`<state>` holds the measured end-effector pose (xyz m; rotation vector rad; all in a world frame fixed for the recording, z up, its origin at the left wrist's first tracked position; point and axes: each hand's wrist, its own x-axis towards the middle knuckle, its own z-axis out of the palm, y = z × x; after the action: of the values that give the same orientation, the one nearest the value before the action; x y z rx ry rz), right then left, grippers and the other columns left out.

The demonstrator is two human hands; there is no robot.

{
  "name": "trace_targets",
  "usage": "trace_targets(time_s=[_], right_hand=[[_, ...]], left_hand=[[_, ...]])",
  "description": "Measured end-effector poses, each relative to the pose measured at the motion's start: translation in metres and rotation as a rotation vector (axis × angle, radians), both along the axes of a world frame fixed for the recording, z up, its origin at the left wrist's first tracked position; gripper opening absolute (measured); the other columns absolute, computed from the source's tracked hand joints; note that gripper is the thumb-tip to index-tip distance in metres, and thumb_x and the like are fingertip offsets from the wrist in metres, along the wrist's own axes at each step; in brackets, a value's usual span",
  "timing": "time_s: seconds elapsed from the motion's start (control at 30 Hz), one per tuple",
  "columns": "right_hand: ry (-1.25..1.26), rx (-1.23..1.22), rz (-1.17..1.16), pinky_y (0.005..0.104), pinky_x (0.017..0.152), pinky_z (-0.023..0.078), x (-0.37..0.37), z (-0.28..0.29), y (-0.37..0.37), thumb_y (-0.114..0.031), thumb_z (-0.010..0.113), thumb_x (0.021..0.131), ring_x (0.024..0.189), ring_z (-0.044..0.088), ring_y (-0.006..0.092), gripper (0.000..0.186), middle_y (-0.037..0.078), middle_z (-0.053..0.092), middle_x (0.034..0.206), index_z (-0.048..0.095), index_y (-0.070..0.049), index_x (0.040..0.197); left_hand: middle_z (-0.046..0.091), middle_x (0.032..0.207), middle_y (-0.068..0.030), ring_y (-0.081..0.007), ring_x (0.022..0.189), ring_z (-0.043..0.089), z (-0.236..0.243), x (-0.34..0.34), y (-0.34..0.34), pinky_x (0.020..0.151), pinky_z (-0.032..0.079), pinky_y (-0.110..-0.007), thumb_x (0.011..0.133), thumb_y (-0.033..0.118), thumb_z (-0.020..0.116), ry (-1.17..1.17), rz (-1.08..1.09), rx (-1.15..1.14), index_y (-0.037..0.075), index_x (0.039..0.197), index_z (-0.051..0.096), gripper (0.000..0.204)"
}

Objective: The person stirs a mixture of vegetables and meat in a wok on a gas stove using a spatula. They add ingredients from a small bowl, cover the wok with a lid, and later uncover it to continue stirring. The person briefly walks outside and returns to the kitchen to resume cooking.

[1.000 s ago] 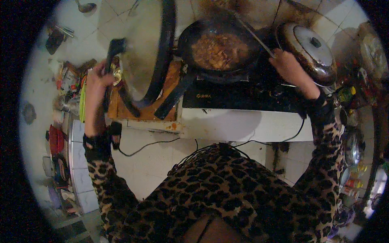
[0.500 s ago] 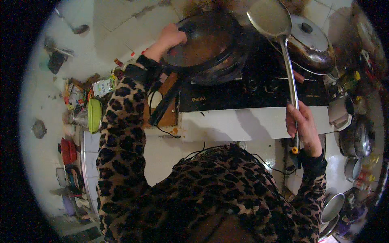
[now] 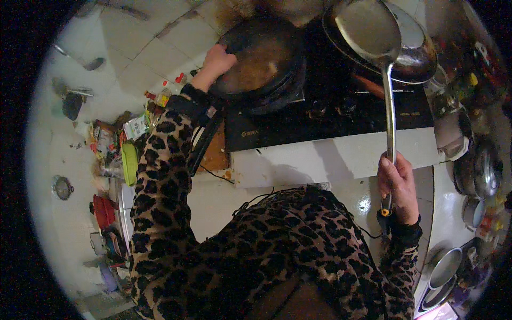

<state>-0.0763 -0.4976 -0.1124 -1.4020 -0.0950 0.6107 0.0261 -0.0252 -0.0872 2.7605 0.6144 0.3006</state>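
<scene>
A dark wok point(image 3: 250, 69) with something brownish inside sits on the black hob. At its left rim is my left hand point(image 3: 217, 63), fingers curled closed. Whether they pinch something small or grip the rim is hidden. The wok's black handle point(image 3: 207, 141) points toward me beside my left forearm. My right hand point(image 3: 399, 184) is closed around the lower handle of a long steel wok spatula point(image 3: 391, 106). Its broad head is raised at the upper right, in front of a lidded pan point(image 3: 418, 64) and apart from the wok.
The hob's front panel point(image 3: 277, 130) has two knobs. Bottles and packets point(image 3: 136, 127) stand on the left near a green basket point(image 3: 129, 162). Pots point(image 3: 477, 168) line the right side, with metal bowls point(image 3: 445, 269) lower down. A ladle point(image 3: 92, 63) hangs on the left wall.
The whole view has shifted slightly. The spatula head now covers more of the lidded pan, hiding its lid knob. My left hand stays by the wok's left rim, slightly nearer me.
</scene>
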Motion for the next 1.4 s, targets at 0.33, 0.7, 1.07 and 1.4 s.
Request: trace_targets(time_s=[0.33, 0.7, 1.07, 1.4], right_hand=[[0.011, 0.083, 0.157, 0.0181, 0.036, 0.030, 0.025, -0.011, 0.006, -0.020, 0.050, 0.088, 0.039, 0.036, 0.0043, 0.017, -0.003, 0.040, 0.054, 0.043, -0.005, 0.083], [-0.002, 0.172, 0.417, 0.0202, 0.036, 0.032, 0.032, -0.012, 0.064, -0.017, 0.054, 0.086, 0.039, 0.039, 0.0048, 0.016, -0.003, 0.039, 0.052, 0.044, -0.004, 0.086], [-0.206, 0.244, 0.820, 0.0177, 0.044, 0.034, -0.135, 0.116, 0.196, -0.012, 0.051, 0.086, 0.049, 0.044, 0.0050, 0.015, -0.001, 0.046, 0.067, 0.045, -0.005, 0.097], [-0.686, 0.595, 0.955, 0.0334, 0.097, 0.027, -0.281, 0.075, 0.342, -0.026, 0.043, 0.090, 0.114, 0.036, 0.0269, 0.047, 0.017, 0.039, 0.120, 0.031, 0.000, 0.127]], left_hand=[[0.062, 0.076, -0.0164, -0.0262, 0.068, 0.062, 0.008, -0.005, 0.002, 0.061, 0.048, -0.036, 0.065, 0.018, 0.064, 0.108, -0.056, -0.174, -0.005, 0.106, 0.054, 0.048], [0.060, 0.082, -0.0039, -0.0122, 0.074, 0.054, 0.114, -0.154, -0.062, 0.068, 0.043, -0.024, 0.079, 0.028, 0.062, -0.210, -0.152, -0.269, 0.000, 0.094, 0.060, 0.032], [0.054, 0.099, -0.0057, -0.0173, 0.079, 0.057, 0.085, -0.409, -0.197, 0.070, 0.046, -0.030, 0.078, 0.009, 0.062, -0.289, -0.225, -1.059, 0.003, 0.112, 0.045, 0.038], [0.049, 0.069, 0.0000, -0.0060, 0.049, 0.044, 0.030, -0.513, -0.121, 0.039, 0.034, -0.020, 0.080, 0.013, 0.057, -0.867, 0.392, -0.835, 0.004, 0.108, 0.043, 0.033]])
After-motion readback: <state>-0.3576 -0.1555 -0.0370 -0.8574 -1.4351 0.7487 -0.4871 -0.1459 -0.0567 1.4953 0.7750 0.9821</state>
